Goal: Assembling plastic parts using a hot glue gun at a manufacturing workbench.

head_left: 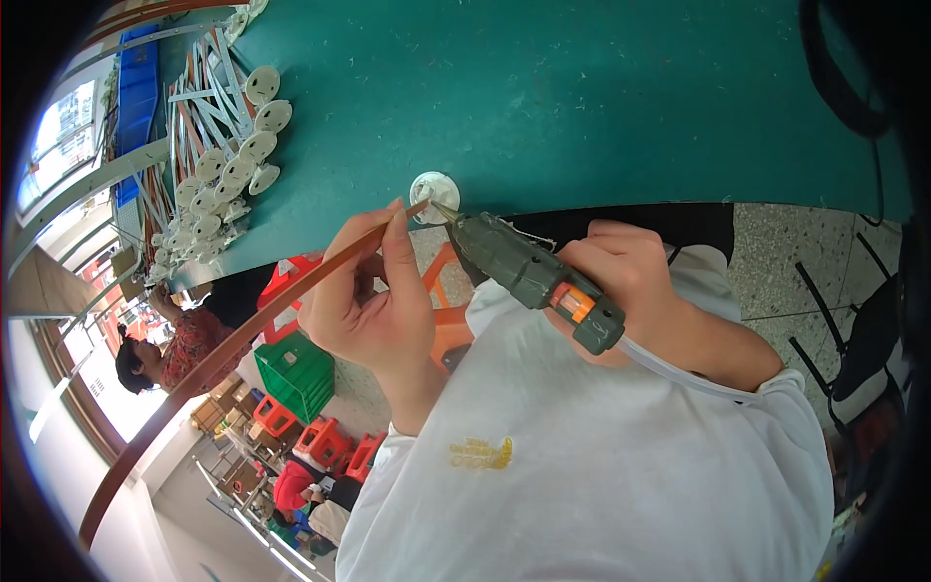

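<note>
My left hand (373,291) pinches a long, thin brown strip (242,335) near its upper end. The strip runs down and left, far past the hand. Its tip meets a small round white disc (433,190) at the green table's near edge. In my right hand (621,276) is a dark green hot glue gun (514,260) with an orange part near its back end. The gun's nozzle points up and left, and its tip is at the disc beside the strip's end. Whether the nozzle touches the disc I cannot tell.
On the green table (582,107), a pile of strips with round white discs (238,170) lies at the far left. A dark cable (844,87) hangs at the right. Left of me are a green crate (296,376), red stools (325,441) and other people; a black chair (863,349) stands right.
</note>
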### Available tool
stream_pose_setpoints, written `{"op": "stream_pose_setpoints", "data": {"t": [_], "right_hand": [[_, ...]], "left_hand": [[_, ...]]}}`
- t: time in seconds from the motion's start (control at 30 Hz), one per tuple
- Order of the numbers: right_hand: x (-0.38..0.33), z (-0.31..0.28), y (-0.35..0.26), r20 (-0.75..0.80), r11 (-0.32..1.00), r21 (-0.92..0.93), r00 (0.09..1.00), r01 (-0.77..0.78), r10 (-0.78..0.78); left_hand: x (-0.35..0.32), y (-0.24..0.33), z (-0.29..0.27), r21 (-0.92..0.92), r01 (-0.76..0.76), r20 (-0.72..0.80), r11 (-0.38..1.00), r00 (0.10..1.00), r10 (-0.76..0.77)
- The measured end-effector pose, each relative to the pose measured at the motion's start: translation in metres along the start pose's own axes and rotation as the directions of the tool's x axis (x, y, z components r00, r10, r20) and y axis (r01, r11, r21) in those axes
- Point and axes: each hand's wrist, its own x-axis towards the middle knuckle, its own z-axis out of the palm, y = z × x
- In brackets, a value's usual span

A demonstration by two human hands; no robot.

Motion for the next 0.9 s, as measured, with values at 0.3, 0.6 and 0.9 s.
{"op": "stream_pose_setpoints", "data": {"t": [0.3,0.6,0.9], "right_hand": [[0.0003,-0.0031,-0.0025,0.041,0.999,-0.031,0.999,-0.026,0.027],[-0.0008,-0.0004,-0.0032,0.055,0.999,-0.028,0.998,-0.022,0.024],[-0.0006,-0.0011,-0.0040,0.056,0.999,-0.040,0.998,-0.009,0.012]], "left_hand": [[0.0005,-0.0035,0.0019,-0.007,0.001,-0.064,1.000,0.998,-0.002],[0.0002,-0.0031,0.0018,-0.007,-0.012,-0.059,1.000,0.998,0.012],[0.0000,-0.0049,0.0012,0.001,-0.029,-0.056,1.000,0.998,0.029]]}}
